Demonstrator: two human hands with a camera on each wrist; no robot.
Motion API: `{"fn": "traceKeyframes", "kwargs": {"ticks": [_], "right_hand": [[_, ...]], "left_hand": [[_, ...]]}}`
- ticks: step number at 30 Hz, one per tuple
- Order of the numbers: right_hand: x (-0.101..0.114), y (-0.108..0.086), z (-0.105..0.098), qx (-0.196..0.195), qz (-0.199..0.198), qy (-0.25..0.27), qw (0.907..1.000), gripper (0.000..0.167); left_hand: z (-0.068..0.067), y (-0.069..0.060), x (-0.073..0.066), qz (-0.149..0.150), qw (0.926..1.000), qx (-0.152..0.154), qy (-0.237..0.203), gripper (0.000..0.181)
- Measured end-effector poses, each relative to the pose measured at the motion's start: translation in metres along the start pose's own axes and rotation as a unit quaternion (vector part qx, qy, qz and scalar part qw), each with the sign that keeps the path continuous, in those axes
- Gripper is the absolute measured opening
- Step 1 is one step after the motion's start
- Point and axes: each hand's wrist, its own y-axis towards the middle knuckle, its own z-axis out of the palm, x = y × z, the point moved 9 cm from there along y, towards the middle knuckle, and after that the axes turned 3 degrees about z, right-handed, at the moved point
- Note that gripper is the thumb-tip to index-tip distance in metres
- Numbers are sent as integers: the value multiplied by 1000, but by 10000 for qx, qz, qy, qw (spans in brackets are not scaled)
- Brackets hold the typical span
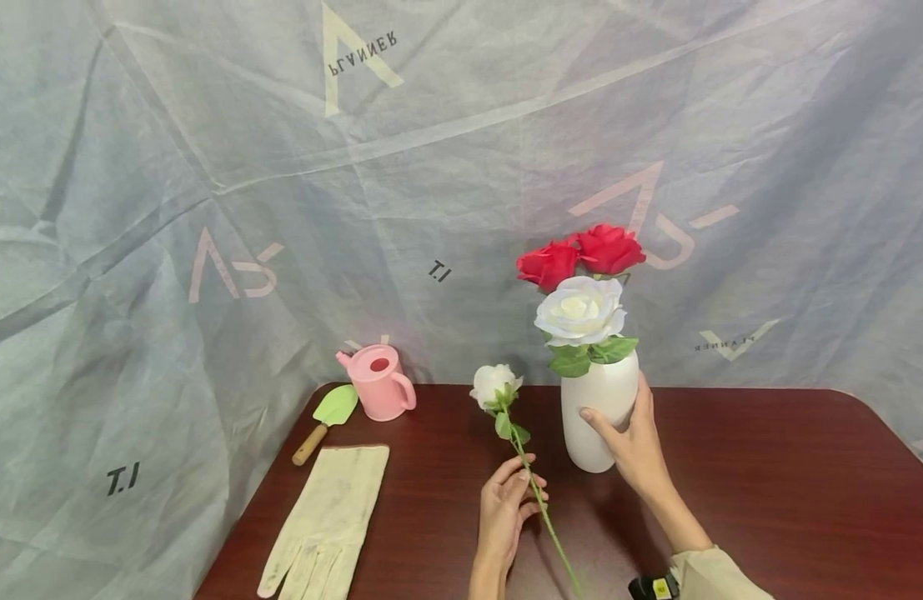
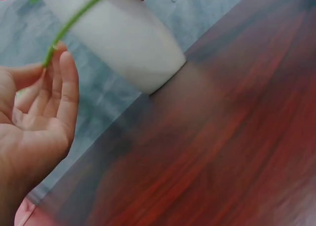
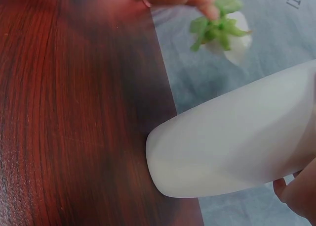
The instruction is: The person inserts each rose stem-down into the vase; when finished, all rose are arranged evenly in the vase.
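Note:
A white vase [image 1: 598,417] stands upright on the table, holding two red roses [image 1: 609,248] and a large white rose [image 1: 580,310]. My right hand [image 1: 635,442] grips the vase's right side, thumb across its front; in the right wrist view the fingers lie at the edge beside the vase [image 3: 232,142]. Left of the vase, my left hand [image 1: 504,510] pinches the green stem of another white rose [image 1: 495,387], whose bloom points up and away. The left wrist view shows that stem [image 2: 74,19] between thumb and fingers of the left hand [image 2: 42,107].
On the table's left side are a pink watering can [image 1: 381,392], a small trowel [image 1: 337,406] with a green blade and wooden handle, and a cream glove [image 1: 328,517]. Grey printed cloth [image 1: 431,208] hangs behind the dark red table [image 1: 791,467]. A black item [image 1: 653,587] lies by the right sleeve.

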Motion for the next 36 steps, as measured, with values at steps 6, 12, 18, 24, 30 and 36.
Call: {"fn": "traceKeyframes", "kwargs": {"ticks": [6, 12, 18, 24, 30, 36], "right_hand": [[0, 0, 2, 4, -13, -1, 10000, 89], [-1, 1, 4, 13, -73, 26, 10000, 90], [-35, 11, 8, -42, -60, 28, 10000, 94], [-43, 11, 7, -56, -8, -64, 10000, 95], [-43, 11, 3, -125, -23, -115, 9999, 96], [-42, 10, 1, -148, -14, -108, 9998, 96]], "left_hand": [[-1, -4, -24, 535, 9970, 500, -265, 17], [2, -5, -38, 659, 9950, 640, -403, 14], [2, -7, -52, 760, 9961, 445, -88, 24], [2, -13, -75, 1203, 9914, 369, -347, 9], [6, -22, -109, 1986, 9753, 827, -510, 20], [21, -31, -134, 2375, 9503, 1693, -1091, 33]]}}
